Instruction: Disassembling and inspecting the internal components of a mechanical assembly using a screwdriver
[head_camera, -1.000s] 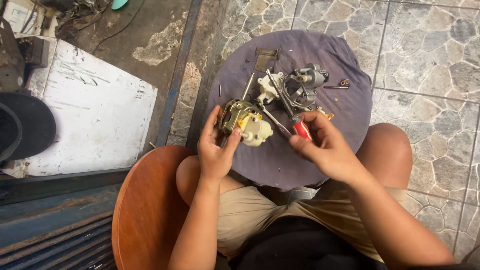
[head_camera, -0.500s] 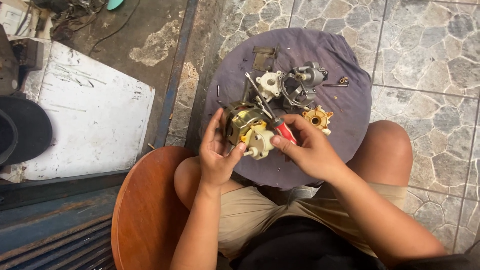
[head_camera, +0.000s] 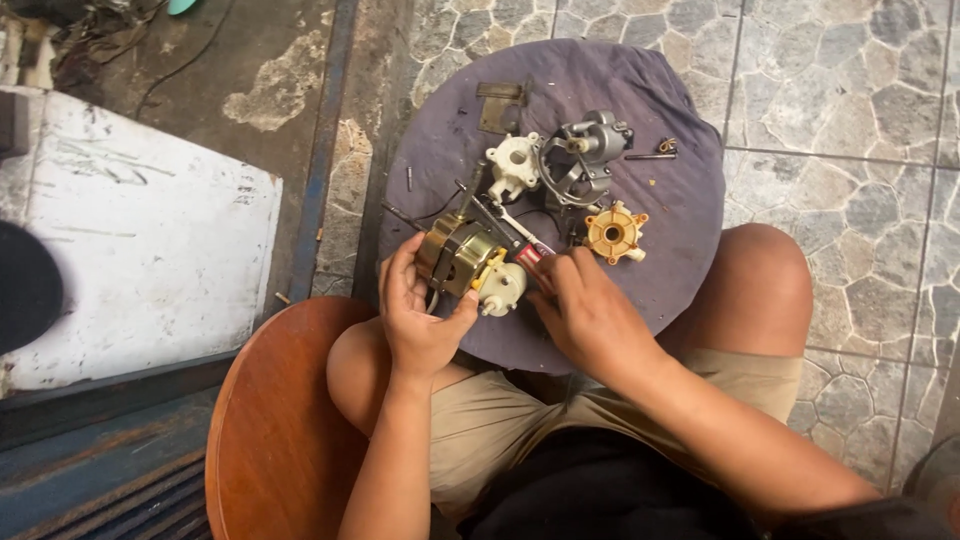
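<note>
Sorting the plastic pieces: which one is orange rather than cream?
The round orange gear housing, lying free beside the right hand; the others are cream.

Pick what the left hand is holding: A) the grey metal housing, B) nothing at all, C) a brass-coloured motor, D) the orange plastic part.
C: the left hand is wrapped around the brass-coloured motor, while the orange plastic part and the grey metal housing lie untouched on the purple cloth.
</note>
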